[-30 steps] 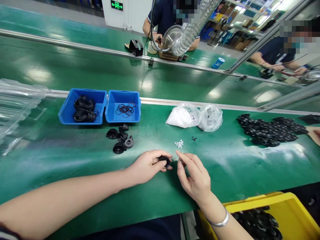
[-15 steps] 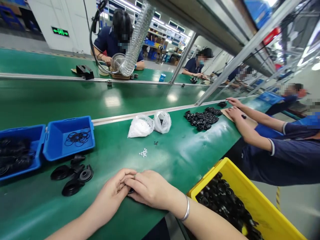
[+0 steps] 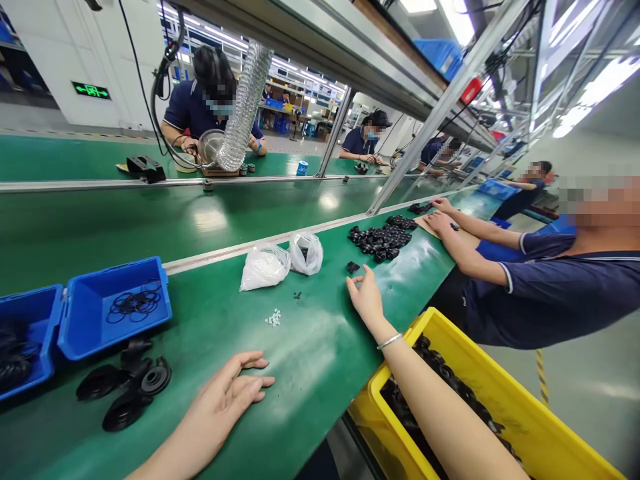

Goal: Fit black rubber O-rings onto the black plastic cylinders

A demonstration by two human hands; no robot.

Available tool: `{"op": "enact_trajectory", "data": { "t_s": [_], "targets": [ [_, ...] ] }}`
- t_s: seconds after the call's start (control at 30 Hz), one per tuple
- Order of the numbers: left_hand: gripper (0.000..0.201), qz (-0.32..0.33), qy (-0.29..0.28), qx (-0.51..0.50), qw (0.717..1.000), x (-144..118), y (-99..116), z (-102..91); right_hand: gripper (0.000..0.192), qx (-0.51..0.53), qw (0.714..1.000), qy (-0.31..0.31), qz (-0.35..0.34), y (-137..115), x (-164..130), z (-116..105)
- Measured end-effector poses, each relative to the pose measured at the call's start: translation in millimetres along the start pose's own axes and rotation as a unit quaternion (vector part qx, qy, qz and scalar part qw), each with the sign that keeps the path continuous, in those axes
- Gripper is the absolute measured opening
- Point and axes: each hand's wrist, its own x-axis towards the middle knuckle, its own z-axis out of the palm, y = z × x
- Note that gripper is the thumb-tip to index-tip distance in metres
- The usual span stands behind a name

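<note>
My left hand (image 3: 231, 392) lies flat and open on the green belt (image 3: 310, 360), holding nothing. My right hand (image 3: 366, 298), a bangle on its wrist, is stretched far forward to the right. Its fingers are apart, and the fingertips sit right beside a small black part (image 3: 353, 267) that lies on the belt. Several black rubber parts (image 3: 125, 390) lie left of my left hand. A little heap of tiny white pieces (image 3: 273, 319) sits between my two hands.
Two blue bins (image 3: 80, 320) hold black rings at the left. Two plastic bags (image 3: 265, 268) lie mid-belt. A pile of black parts (image 3: 383, 240) lies before a co-worker's hands (image 3: 440, 223). A yellow crate (image 3: 505, 400) of black parts stands under my right arm.
My hands were joined over a black part near me. Now they are apart: the right has reached out to the right, and the left rests flat. The view has turned right.
</note>
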Motion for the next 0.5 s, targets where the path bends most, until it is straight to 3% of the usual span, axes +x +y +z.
{"op": "enact_trajectory", "data": {
  "t_s": [0.17, 0.27, 0.33, 0.4, 0.5],
  "targets": [
    [0.038, 0.023, -0.007, 0.056, 0.998, -3.1, -8.7, 3.2, 0.058, 0.023, 1.000, -0.011, -0.005, -6.6, -9.3, 10.9],
    [0.036, 0.093, 0.012, 0.216, 0.972, -9.4, -6.9, 2.7, 0.054, 0.060, 0.997, -0.038, -0.028, -19.7, -17.0, 15.8],
    [0.041, 0.153, 0.047, 0.384, 0.910, -14.6, -1.6, -3.3, 0.045, 0.090, 0.993, -0.057, -0.042, -29.4, -21.8, 17.6],
    [0.044, 0.191, 0.107, 0.550, 0.806, -19.9, 4.2, -14.6, 0.032, 0.117, 0.987, -0.087, -0.061, -40.0, -27.5, 18.8],
    [0.044, 0.167, 0.209, 0.709, 0.652, -29.0, 8.3, -36.9, 0.016, 0.144, 0.974, -0.146, -0.092, -57.7, -36.8, 20.1]
  ]
}}
